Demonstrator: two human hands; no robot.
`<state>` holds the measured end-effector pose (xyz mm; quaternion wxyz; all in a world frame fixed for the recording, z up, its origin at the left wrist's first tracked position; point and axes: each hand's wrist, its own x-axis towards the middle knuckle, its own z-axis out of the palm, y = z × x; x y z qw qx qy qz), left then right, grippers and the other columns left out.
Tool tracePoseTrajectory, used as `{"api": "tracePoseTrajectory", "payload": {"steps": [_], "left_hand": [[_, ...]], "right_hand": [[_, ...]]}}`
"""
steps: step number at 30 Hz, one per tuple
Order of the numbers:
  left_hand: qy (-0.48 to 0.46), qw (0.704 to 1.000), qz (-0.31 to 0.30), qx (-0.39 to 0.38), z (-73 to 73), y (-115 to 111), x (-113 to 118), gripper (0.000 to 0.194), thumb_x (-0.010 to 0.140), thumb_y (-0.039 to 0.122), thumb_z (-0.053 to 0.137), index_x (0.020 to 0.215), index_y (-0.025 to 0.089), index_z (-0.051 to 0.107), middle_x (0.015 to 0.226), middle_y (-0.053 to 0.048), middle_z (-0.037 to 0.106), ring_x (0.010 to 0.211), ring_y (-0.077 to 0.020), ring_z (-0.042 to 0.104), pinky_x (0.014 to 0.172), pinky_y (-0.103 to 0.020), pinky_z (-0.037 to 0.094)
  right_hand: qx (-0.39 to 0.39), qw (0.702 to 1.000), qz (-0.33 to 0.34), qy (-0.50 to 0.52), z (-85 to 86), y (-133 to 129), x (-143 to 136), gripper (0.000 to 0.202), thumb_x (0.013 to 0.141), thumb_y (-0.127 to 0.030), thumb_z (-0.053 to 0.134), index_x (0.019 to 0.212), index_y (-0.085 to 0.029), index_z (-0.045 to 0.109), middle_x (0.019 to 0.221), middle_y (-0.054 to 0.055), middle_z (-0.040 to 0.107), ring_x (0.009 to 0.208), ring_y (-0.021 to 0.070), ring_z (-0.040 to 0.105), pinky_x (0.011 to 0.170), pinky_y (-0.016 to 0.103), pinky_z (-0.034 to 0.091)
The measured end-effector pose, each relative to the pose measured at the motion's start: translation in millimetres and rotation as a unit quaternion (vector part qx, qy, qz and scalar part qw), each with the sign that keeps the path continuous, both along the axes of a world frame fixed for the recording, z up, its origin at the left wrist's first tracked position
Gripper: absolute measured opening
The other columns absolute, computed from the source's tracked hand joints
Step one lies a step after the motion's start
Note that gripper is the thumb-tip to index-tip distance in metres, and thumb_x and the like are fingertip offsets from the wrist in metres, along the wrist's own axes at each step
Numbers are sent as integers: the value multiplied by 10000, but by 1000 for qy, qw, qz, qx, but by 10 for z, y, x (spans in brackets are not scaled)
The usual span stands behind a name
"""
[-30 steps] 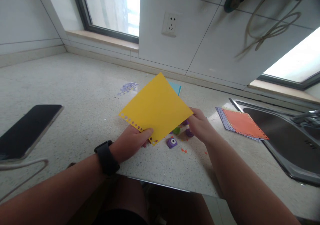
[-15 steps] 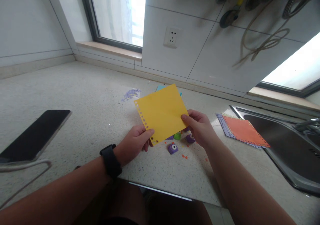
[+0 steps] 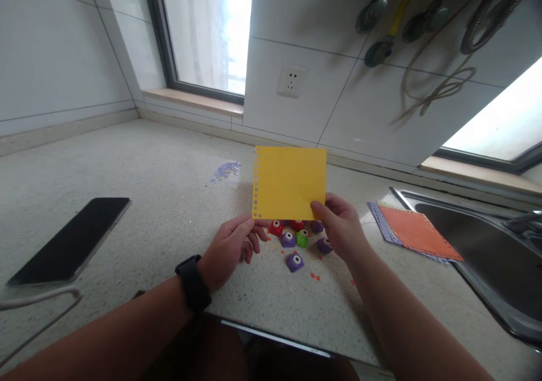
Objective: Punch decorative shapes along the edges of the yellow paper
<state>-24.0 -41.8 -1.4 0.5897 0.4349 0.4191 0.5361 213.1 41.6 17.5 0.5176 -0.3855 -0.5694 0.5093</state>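
A yellow sheet (image 3: 290,183) is held up over the counter, with small shapes punched along its left edge and at its lower left corner. My right hand (image 3: 342,223) pinches its lower right corner, thumb on top. My left hand (image 3: 232,242) is at the lower left corner, its index finger touching the edge and the other fingers apart and curled. Below the sheet lie several small punches: a purple one (image 3: 295,262) in front, a green one (image 3: 302,237), a red one (image 3: 276,227) and others partly covered. Orange bits (image 3: 315,277) lie scattered around them.
A pile of lilac cut-outs (image 3: 226,170) lies behind on the left. A black tablet-like object (image 3: 70,240) and a white cable (image 3: 42,299) are at the left. Orange (image 3: 417,228) and lilac sheets lie beside the metal sink (image 3: 495,257) at the right.
The yellow sheet has turned clockwise and is now nearly level. My left hand has loosened from its lower left corner, and more of the punches shows below it.
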Motion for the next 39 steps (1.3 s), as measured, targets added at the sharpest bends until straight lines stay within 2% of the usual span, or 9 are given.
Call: {"api": "tracePoseTrajectory", "payload": {"steps": [6,15,19,23,28,34,39], "left_hand": [[-7,1000,5,3,3,3,12,308,923,382,524,848,134,691,780,-46,639,573,-118,519,439,-227,386],[-3,1000,16,0,3,-5,11,306,930,381,514,871,138,690,804,-48,652,586,-122,545,441,-229,390],[57,998,25,4,4,-7,7,285,913,370,545,788,156,685,648,-12,607,495,-105,485,433,-226,351],[119,992,48,6,19,-14,3,353,925,380,536,693,159,686,530,9,552,442,-94,438,438,-228,324],[109,992,59,2,49,-15,9,320,922,341,536,709,162,696,538,8,578,454,-97,446,438,-226,331],[109,993,52,-4,70,-16,18,327,925,323,532,678,163,675,543,11,578,455,-89,441,442,-222,335],[95,995,42,11,10,-12,-1,306,930,346,537,747,153,687,579,4,586,469,-94,450,439,-226,329]], "right_hand": [[5,1000,-10,-11,-1,2,-2,217,782,-405,799,914,-249,728,892,38,767,763,197,709,614,296,556],[14,1000,-13,-12,7,-5,-10,191,792,-399,792,901,-254,732,898,33,767,787,189,707,667,301,563],[27,999,-17,-25,-11,2,-4,195,792,-405,789,895,-249,729,892,31,764,777,189,705,648,297,558],[31,999,-17,-25,-20,6,-1,179,796,-401,784,885,-253,733,915,34,768,810,196,714,709,317,575],[22,1000,-7,-18,-34,17,7,173,804,-386,787,907,-257,737,878,31,764,779,188,705,648,297,559],[22,1000,0,-5,-36,20,0,143,811,-361,790,899,-260,742,902,25,770,788,171,700,665,277,549],[27,1000,4,-9,-55,38,18,137,825,-362,780,908,-261,739,860,18,759,774,172,694,642,270,542]]}}
